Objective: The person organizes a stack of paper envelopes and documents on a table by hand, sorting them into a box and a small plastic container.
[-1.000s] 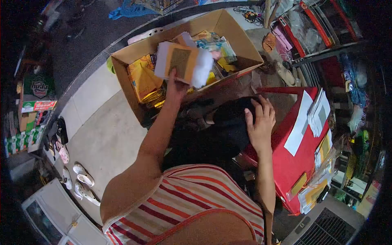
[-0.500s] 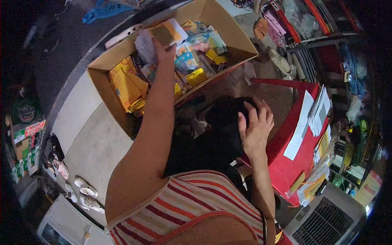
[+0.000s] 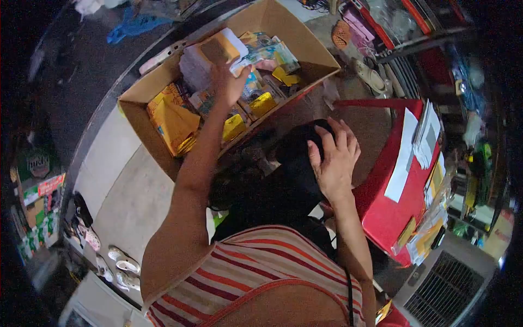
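My left hand (image 3: 231, 84) is inside a cardboard box (image 3: 135, 117), at the near edge of a stack of white and brown packets (image 3: 215, 50). Its thumb stands apart on the right, and its other fingers are blurred against the stack. Orange-yellow envelopes (image 3: 171, 117) lie at the box's left end. Blue printed packets (image 3: 272, 52) and shiny yellow packets (image 3: 262, 103) fill the right part. My right hand (image 3: 338, 158) rests over my black-clothed knee (image 3: 297, 155), fingers curved and apart, with nothing visible in it.
A red stool or table (image 3: 381, 218) stands at right, bearing white paper strips (image 3: 400, 158) and plastic-wrapped envelopes (image 3: 427, 237). Behind it is a grey grille (image 3: 444, 283). Pale shoes (image 3: 125, 261) sit on the floor at lower left; an orange clog (image 3: 341, 34) lies beyond the box.
My left hand has shifted right and toward me along the packet stack, its thumb now wider apart. The stack stays in the box. My right hand remains at the knee; the view has shifted slightly.
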Demonstrator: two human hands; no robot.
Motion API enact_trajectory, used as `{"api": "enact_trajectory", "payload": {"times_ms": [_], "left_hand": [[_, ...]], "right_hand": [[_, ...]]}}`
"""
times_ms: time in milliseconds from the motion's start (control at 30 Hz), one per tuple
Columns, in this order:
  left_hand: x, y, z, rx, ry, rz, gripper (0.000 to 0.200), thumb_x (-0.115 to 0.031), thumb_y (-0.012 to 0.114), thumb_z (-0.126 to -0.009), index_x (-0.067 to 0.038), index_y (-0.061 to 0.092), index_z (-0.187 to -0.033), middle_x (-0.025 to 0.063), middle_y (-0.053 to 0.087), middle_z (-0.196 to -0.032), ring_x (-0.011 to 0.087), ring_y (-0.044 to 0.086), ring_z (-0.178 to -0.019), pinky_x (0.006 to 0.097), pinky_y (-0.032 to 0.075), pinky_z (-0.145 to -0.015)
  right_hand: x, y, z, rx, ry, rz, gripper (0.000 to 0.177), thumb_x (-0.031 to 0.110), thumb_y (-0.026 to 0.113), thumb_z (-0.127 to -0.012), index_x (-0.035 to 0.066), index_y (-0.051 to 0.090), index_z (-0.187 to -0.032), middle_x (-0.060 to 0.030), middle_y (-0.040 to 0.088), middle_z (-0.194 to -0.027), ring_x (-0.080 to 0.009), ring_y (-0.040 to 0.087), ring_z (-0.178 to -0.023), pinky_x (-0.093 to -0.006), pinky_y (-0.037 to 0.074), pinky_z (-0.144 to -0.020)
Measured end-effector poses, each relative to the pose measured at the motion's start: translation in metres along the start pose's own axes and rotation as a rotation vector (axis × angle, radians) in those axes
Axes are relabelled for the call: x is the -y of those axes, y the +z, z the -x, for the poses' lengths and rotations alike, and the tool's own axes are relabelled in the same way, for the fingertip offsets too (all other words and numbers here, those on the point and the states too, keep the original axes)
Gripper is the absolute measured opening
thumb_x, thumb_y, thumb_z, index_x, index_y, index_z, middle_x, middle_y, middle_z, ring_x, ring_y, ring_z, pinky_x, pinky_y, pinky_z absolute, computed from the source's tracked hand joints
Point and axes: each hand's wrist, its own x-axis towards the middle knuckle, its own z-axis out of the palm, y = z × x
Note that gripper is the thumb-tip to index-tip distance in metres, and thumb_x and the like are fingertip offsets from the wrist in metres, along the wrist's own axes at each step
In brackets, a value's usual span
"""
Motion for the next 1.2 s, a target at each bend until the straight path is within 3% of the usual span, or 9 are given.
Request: {"api": "enact_trajectory", "payload": {"times_ms": [100, 167, 233, 367, 567, 700, 833, 1033, 1200], "left_hand": [[0.032, 0.006, -0.031, -0.371, 0.513, -0.617, 0.071, -0.041, 0.061, -0.091, -0.006, 0.037, -0.147, 0.0273, 0.029, -0.151, 0.0421, 0.032, -0.138, 0.0565, 0.02, -0.115], [0.104, 0.021, -0.074, -0.029, 0.368, -0.722, 0.075, -0.051, 0.052, -0.092, -0.014, 0.028, -0.154, 0.0226, 0.021, -0.158, 0.0426, 0.02, -0.145, 0.0597, 0.008, -0.117], [0.235, 0.052, -0.107, -0.129, 0.665, -0.625, 0.078, -0.055, 0.048, -0.092, -0.016, 0.023, -0.155, 0.0177, 0.016, -0.161, 0.0426, 0.01, -0.147, 0.0618, -0.001, -0.117], [0.207, 0.032, -0.088, 0.273, 0.137, -1.013, 0.083, -0.06, 0.044, -0.093, -0.016, 0.013, -0.157, 0.0258, 0.015, -0.159, 0.0475, 0.005, -0.147, 0.0656, -0.008, -0.114], [0.15, -0.001, -0.098, 0.4, 0.216, -0.759, 0.099, -0.072, 0.049, -0.085, -0.022, 0.003, -0.158, 0.0235, -0.002, -0.161, 0.0488, -0.008, -0.146, 0.0706, -0.001, -0.111], [0.155, 0.023, -0.095, 0.197, 0.139, -0.335, 0.109, -0.076, 0.055, -0.079, -0.022, 0.002, -0.158, 0.0234, 0.005, -0.161, 0.0488, -0.003, -0.146, 0.0728, 0.004, -0.11], [0.113, 0.017, -0.035, 0.151, 0.209, -0.593, 0.102, -0.074, 0.054, -0.081, -0.016, 0.017, -0.157, 0.0249, 0.005, -0.161, 0.0497, 0.0, -0.146, 0.0699, 0.008, -0.111], [0.078, 0.009, 0.06, 0.087, 0.352, -0.154, 0.089, -0.056, 0.064, -0.086, 0.003, 0.033, -0.145, 0.0281, 0.027, -0.153, 0.0469, 0.02, -0.143, 0.0556, 0.02, -0.115], [0.048, -0.021, 0.109, 0.184, 0.345, 0.241, 0.063, -0.036, 0.065, -0.093, 0.005, 0.045, -0.135, 0.0259, 0.049, -0.135, 0.0305, 0.051, -0.122, 0.0402, 0.041, -0.102]], "right_hand": [[0.002, 0.0, 0.002, -0.037, -0.003, -0.028, 0.036, 0.034, 0.063, -0.088, 0.013, 0.064, -0.118, -0.0101, 0.052, -0.135, -0.033, 0.042, -0.129, -0.0537, 0.029, -0.106], [-0.001, 0.0, 0.002, -0.078, 0.037, -0.02, 0.035, 0.034, 0.064, -0.088, 0.014, 0.064, -0.116, -0.0097, 0.053, -0.132, -0.0324, 0.043, -0.129, -0.0545, 0.03, -0.106], [-0.004, 0.001, 0.003, -0.059, 0.022, -0.05, 0.034, 0.035, 0.064, -0.087, 0.014, 0.064, -0.115, -0.0103, 0.053, -0.131, -0.0325, 0.042, -0.129, -0.055, 0.03, -0.106], [-0.012, 0.003, 0.005, -0.096, 0.038, -0.092, 0.034, 0.037, 0.063, -0.087, 0.014, 0.065, -0.112, -0.0116, 0.052, -0.131, -0.0349, 0.042, -0.129, -0.0565, 0.031, -0.106], [-0.008, 0.015, 0.014, -0.134, 0.039, -0.079, 0.037, 0.042, 0.058, -0.091, 0.015, 0.064, -0.116, -0.0126, 0.048, -0.137, -0.0361, 0.037, -0.134, -0.0587, 0.03, -0.107], [0.0, 0.018, 0.033, -0.158, 0.02, -0.049, 0.046, 0.044, 0.057, -0.093, 0.018, 0.057, -0.131, -0.0145, 0.04, -0.147, -0.0405, 0.029, -0.14, -0.0558, 0.027, -0.112], [0.015, 0.006, 0.087, -0.07, -0.117, -0.188, 0.057, 0.049, 0.057, -0.092, 0.011, 0.055, -0.134, -0.0259, 0.026, -0.154, -0.0499, 0.017, -0.143, -0.054, 0.024, -0.116], [0.025, -0.099, 0.212, 0.457, 0.154, -0.85, 0.051, 0.042, 0.053, -0.099, 0.001, 0.054, -0.13, -0.0195, 0.064, -0.12, -0.0314, 0.061, -0.113, -0.0379, 0.045, -0.101], [0.005, -0.105, 0.332, 0.026, 0.348, -0.985, 0.041, 0.028, 0.055, -0.101, -0.001, 0.054, -0.13, -0.015, 0.065, -0.118, -0.022, 0.062, -0.112, -0.0326, 0.048, -0.096]]}}
